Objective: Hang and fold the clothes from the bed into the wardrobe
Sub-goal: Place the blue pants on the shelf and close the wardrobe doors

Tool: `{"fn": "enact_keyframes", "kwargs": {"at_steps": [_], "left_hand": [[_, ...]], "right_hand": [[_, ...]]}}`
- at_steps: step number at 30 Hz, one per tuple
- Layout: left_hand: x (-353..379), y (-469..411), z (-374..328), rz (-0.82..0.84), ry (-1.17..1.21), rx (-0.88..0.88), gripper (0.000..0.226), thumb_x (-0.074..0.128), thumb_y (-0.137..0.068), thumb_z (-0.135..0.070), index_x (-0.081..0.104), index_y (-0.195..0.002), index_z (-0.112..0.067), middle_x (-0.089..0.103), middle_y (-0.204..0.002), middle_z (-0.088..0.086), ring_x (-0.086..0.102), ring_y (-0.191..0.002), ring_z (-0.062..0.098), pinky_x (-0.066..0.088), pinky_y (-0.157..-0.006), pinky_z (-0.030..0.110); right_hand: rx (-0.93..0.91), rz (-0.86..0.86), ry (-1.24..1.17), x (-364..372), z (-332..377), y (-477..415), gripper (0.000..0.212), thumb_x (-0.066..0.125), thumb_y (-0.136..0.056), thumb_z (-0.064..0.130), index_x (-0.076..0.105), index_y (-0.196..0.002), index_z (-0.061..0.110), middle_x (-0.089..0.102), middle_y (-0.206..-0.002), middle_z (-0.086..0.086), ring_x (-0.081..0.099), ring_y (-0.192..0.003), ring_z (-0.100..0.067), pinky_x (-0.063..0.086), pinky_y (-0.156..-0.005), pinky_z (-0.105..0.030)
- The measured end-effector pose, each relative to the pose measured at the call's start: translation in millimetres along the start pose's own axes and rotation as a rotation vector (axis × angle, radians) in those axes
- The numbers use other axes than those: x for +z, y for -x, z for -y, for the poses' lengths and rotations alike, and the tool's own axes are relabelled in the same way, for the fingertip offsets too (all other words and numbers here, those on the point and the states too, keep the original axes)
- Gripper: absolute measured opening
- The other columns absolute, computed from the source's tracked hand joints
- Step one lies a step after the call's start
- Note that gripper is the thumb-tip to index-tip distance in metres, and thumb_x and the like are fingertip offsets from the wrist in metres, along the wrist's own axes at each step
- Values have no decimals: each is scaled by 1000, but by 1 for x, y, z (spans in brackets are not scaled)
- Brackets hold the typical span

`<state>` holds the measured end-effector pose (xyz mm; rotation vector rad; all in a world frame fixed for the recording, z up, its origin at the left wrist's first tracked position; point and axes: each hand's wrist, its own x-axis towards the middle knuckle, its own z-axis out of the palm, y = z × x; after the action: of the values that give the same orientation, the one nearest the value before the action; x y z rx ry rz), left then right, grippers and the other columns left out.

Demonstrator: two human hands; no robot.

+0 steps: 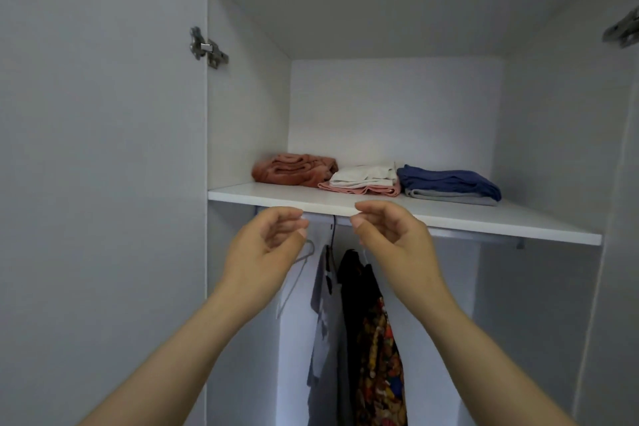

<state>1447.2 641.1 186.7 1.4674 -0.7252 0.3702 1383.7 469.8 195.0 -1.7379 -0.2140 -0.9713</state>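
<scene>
a person's left hand (pixel 273 239) and right hand (pixel 390 235) hover just below the near edge of the wardrobe (pixel 249 114) shelf (pixel 276 194), fingers loosely curled, holding nothing. folded clothes (pixel 363 180) lie on the shelf (rust left, blue right); below, a grey shirt (pixel 325 322) and a dark patterned garment (pixel 373 339) hang beside an empty hanger (pixel 304 257).

No writing, label, brand or number can be read on the wardrobe (pixel 390 114), the folded clothes (pixel 449 180) or the hanging garments (pixel 366 322).
</scene>
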Motion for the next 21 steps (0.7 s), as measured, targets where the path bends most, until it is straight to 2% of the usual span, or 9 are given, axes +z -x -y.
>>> {"fn": "enact_keyframes", "kwargs": {"at_steps": [4, 8, 13, 15, 21], "left_hand": [[-66, 11, -3, -103, -98, -19, 18, 62, -90, -2, 64, -102, -16, 71, -102, 7, 67, -93, 13, 49, -77, 9], [-125, 26, -13, -205, -205, -32, 19, 62, -90, -7, 65, -108, -14, 71, -102, 0, 67, -91, 9, 48, -75, 6], [-192, 53, -29, -354, -307, -38, 21, 62, -90, -11, 65, -109, -20, 72, -100, -7, 67, -90, 7, 47, -72, 5], [-214, 62, -35, -414, -350, -40, 20, 63, -90, -14, 65, -108, -23, 72, -99, -9, 66, -90, 4, 47, -67, 5], [-256, 82, -41, -561, -454, -27, 23, 63, -88, -13, 63, -108, -26, 67, -106, -10, 62, -85, -4, 45, -61, 3]], "right_hand": [[0, 92, -99, 70, 8, 2, 17, 67, -89, 12, 69, -104, 20, 71, -94, 0, 67, -88, -12, 55, -80, -22], [2, 177, -223, 130, 18, 5, 16, 66, -89, 7, 69, -102, 16, 71, -94, -7, 65, -84, -15, 54, -84, -29], [-2, 286, -309, 196, 34, 15, 19, 66, -88, 6, 67, -95, 23, 70, -95, -12, 62, -82, -16, 52, -85, -43], [-12, 322, -321, 218, 42, 20, 20, 66, -88, 7, 67, -95, 25, 71, -96, -12, 63, -82, -18, 52, -86, -47], [-45, 379, -336, 258, 57, 30, 19, 67, -87, 11, 69, -93, 28, 72, -92, -6, 66, -84, -20, 54, -87, -48]]}}
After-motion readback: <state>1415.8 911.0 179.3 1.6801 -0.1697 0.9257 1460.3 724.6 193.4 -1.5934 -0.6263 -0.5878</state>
